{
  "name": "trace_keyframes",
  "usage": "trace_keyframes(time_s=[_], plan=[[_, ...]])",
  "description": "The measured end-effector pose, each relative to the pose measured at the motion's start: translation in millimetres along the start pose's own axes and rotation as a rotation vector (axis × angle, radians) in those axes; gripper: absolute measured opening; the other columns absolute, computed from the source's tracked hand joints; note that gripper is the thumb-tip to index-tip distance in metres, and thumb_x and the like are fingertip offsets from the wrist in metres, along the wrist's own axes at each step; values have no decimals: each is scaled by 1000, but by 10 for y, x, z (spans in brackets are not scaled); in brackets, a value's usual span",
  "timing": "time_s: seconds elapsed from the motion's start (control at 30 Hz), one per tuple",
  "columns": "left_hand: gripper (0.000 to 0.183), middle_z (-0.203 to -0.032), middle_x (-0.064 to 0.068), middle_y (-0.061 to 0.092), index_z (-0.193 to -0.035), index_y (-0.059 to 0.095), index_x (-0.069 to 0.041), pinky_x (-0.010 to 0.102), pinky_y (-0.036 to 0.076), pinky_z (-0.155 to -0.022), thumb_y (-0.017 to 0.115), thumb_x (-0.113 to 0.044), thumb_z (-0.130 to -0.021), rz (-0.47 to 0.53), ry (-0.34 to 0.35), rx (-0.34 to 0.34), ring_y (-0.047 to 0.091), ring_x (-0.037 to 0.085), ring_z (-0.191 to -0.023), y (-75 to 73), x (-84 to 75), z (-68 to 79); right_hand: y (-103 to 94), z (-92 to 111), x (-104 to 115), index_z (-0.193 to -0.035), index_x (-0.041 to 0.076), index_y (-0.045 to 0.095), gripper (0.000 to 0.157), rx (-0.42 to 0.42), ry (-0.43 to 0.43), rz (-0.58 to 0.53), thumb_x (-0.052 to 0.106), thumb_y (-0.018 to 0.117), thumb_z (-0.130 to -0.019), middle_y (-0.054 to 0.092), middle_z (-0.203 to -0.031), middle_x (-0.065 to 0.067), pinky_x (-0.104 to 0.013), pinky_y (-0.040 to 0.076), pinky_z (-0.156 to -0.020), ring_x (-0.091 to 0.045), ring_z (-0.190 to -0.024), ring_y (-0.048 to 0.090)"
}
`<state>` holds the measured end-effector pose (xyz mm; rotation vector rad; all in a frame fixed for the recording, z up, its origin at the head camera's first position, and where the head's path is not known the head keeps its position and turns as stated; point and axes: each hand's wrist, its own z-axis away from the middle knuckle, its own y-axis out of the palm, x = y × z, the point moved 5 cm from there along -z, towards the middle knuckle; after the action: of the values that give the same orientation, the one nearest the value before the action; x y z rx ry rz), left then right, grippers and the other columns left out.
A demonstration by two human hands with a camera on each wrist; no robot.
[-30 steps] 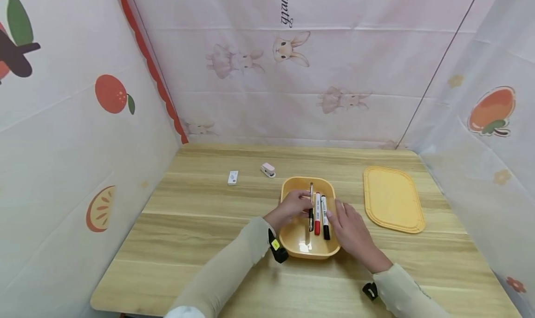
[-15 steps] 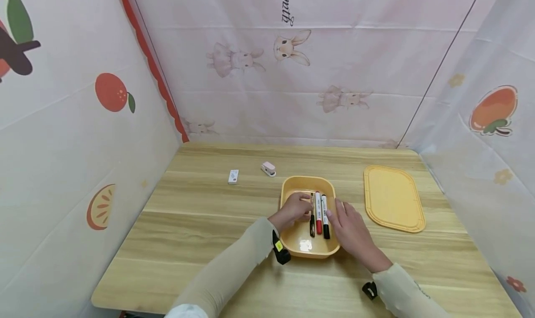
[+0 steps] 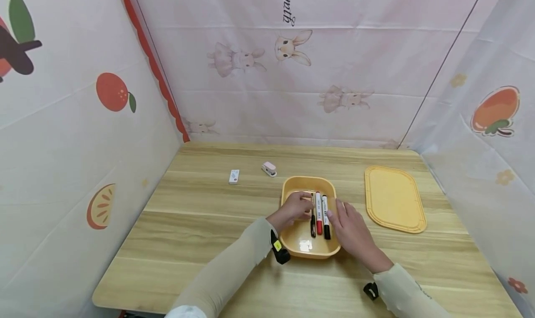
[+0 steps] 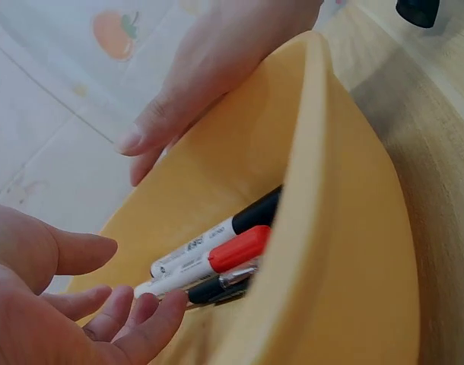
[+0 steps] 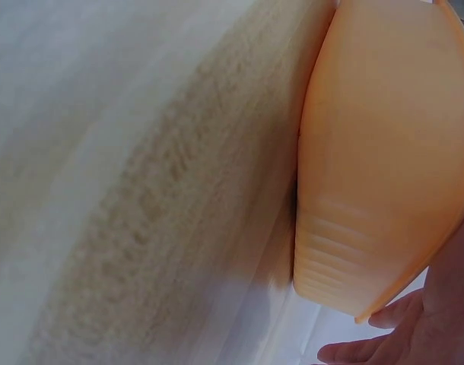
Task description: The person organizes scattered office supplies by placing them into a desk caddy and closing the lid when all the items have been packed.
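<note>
Sleeves enter the head view from the bottom edge, and I read both hands as working at the yellow tray (image 3: 288,190) in the middle of the wooden table (image 3: 200,225). The right hand (image 3: 354,234) lies against the tray's right rim with fingers straight and relaxed, apparently steadying the tray; it holds nothing. The left hand (image 3: 292,209) sits inside the tray, fingers loosely spread and gripping nothing, its fingertips (image 4: 152,323) touching the black pen (image 4: 217,287). I see three items side by side along the tray's length: the black pen, the red-capped marker (image 3: 318,213) and the black-capped marker (image 3: 325,216). They lie parallel and touching, which keeps them grouped. Farther right, the matching yellow lid (image 3: 394,197) lies flat, well apart. Beyond the tray sit a small pink stapler (image 3: 269,169) and a white eraser (image 3: 234,176).
</note>
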<state>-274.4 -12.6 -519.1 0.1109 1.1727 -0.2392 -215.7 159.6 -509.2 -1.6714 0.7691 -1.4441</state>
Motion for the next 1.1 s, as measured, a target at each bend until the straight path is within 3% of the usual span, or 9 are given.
trace_keyframes(time_s=[0.23,0.47,0.6,0.73,0.9,1.1], plan=[[44,-124,22,63,-139,55,-1,42,58,-91,61,-5,-96,12,55,6,65,34,-109,-36,-61,35,1,12,-19,-159,-1,21,72,0,8,12,51,27,-108,28,-157,-32,-67,22,-117,-54,-143,27],[41,-112,15,64,-135,56,3,46,57,-93,62,0,-94,101,168,-66,63,39,-110,-192,-199,80,8,15,-44,-159,0,20,73,0,10,13,52,26,-108,27,-158,-33,-67,20,-117,-53,-145,25],[41,-114,16,63,-134,57,5,48,55,-96,62,2,-93,142,207,-125,65,27,-98,-365,-338,119,2,2,-40,-159,0,20,73,-3,2,11,52,27,-108,27,-158,-33,-66,20,-118,-53,-145,25],[37,-109,11,62,-132,59,5,42,57,-89,61,3,-94,186,252,-202,59,14,-85,-604,-436,95,-4,-7,-29,-159,0,19,75,-1,1,7,54,25,-107,26,-158,-34,-67,20,-117,-54,-144,25],[36,-107,13,63,-130,59,7,29,54,-74,60,4,-94,219,294,-323,56,9,-77,-1035,-444,24,6,-10,-18,-160,1,19,78,17,20,-3,58,22,-106,24,-158,-35,-67,20,-117,-55,-144,25],[38,-121,21,61,-132,58,4,35,55,-82,61,1,-93,143,298,-491,60,15,-89,-1558,-358,-22,9,-7,-16,-160,2,19,78,15,17,-2,59,21,-106,24,-159,-35,-67,19,-118,-55,-145,24]])
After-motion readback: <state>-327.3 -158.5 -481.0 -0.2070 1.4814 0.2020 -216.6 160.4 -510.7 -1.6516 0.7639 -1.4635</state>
